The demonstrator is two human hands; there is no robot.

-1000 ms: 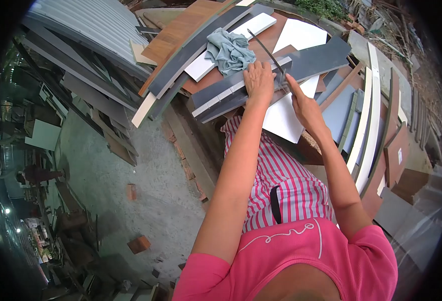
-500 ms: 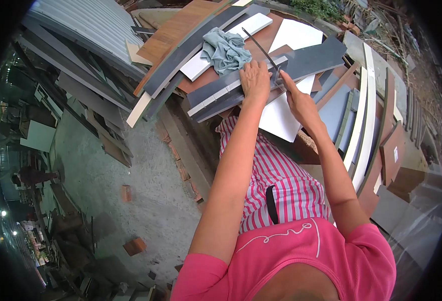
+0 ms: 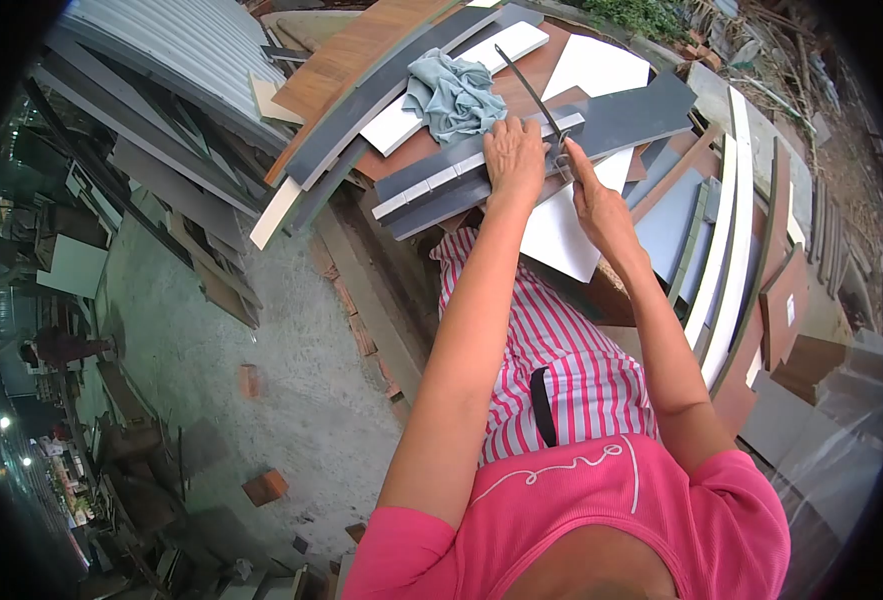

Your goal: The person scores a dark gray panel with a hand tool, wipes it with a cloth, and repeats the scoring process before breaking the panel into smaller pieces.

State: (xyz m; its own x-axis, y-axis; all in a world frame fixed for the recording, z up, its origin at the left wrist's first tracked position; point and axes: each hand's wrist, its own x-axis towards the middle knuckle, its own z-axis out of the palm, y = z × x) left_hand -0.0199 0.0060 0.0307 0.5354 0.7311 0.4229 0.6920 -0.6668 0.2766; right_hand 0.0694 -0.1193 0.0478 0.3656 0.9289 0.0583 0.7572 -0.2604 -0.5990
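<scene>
My left hand [image 3: 514, 160] lies over a grey strip with a white edge [image 3: 431, 187], its fingers bent over the strip and slightly apart. My right hand [image 3: 597, 190] is closed round the handle end of a thin dark saw [image 3: 528, 88], with the index finger stretched along it. The saw crosses the strip just right of my left hand, its far tip pointing up and left. Several thin cross lines mark the strip's white edge. A crumpled grey-blue cloth [image 3: 453, 98] rests on the boards beyond my left hand.
Beneath the strip are stacked boards, among them a dark grey board [image 3: 633, 118] and a white panel [image 3: 561, 235]. Long white strips [image 3: 726, 240] lean at the right. Corrugated sheet [image 3: 176, 60] stands upper left. Brick pieces [image 3: 265, 488] lie on the concrete floor. A person [image 3: 66, 348] is far left.
The saw and my right hand have shifted slightly, the blade's tip a little to the right and up. My left hand remains on the strip.
</scene>
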